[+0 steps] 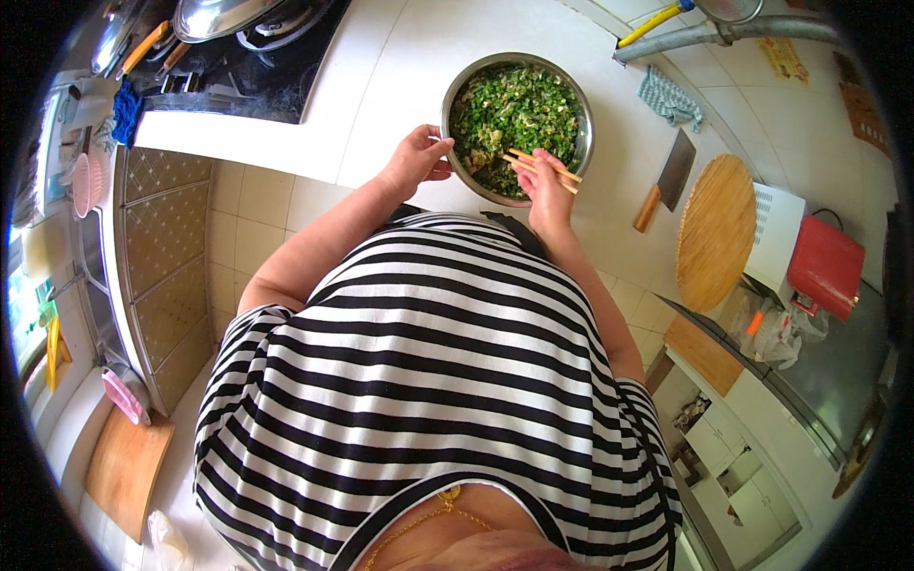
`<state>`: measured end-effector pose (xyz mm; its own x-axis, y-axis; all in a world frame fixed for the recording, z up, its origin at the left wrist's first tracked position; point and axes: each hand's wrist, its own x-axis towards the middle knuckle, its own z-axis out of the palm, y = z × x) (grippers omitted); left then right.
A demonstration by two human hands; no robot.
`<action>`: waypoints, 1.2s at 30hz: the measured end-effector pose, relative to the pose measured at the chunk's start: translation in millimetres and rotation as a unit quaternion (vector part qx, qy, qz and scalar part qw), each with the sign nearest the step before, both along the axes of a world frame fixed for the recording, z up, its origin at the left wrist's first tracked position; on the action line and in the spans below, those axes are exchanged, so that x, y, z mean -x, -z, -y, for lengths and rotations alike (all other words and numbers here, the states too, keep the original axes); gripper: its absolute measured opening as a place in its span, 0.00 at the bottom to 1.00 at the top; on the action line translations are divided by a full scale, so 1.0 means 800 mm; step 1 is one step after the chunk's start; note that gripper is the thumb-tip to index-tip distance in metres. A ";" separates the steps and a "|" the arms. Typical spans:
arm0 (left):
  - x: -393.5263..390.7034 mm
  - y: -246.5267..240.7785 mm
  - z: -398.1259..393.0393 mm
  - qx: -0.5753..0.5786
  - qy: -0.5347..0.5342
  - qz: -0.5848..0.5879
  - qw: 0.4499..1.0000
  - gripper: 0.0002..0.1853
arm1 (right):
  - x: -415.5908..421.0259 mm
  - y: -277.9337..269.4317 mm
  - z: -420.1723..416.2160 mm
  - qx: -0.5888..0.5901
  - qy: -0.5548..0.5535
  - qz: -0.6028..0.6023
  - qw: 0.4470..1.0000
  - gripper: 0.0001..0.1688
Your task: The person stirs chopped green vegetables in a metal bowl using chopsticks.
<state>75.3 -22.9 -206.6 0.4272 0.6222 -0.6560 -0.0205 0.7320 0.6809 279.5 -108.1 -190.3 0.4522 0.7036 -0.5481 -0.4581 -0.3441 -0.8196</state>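
A round stainless steel bowl (pixel 590 135) stands on the white tiled counter in front of me. Chopped green vegetable filling (pixel 528 100), mixed with pale and brownish bits, fills much of it. My left hand (pixel 421 163) holds the bowl's left rim, thumb near the top edge and fingers on the outer side. In my right hand (pixel 548 189) is a pair of wooden chopsticks (pixel 525 163), held over the near right part of the bowl. Their tips reach the filling close to a browner patch.
A cleaver (pixel 676 170) with a wooden handle lies right of the bowl. Beyond it are a round wooden board (pixel 716 232), a red appliance (pixel 826 266) and a blue-white cloth (pixel 669 98). A black gas hob (pixel 246 78) is at the upper left. A metal pipe (pixel 685 43) crosses the upper right.
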 end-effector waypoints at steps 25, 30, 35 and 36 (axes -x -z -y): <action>-0.002 -0.002 -0.003 -0.008 0.000 -0.017 1.000 0.09 | -0.060 -0.093 -0.005 -0.067 -0.061 0.189 0.978 0.16; -0.002 0.000 -0.003 -0.010 0.000 -0.022 1.000 0.10 | -0.053 -0.084 -0.030 -0.131 -0.094 0.278 0.947 0.12; -0.003 -0.002 -0.003 -0.004 0.001 -0.015 1.000 0.10 | -0.025 -0.057 -0.017 -0.094 -0.290 0.432 0.849 0.08; -0.002 -0.002 -0.003 -0.005 -0.001 -0.016 1.000 0.10 | -0.022 -0.061 -0.009 -0.143 -0.301 0.428 0.840 0.08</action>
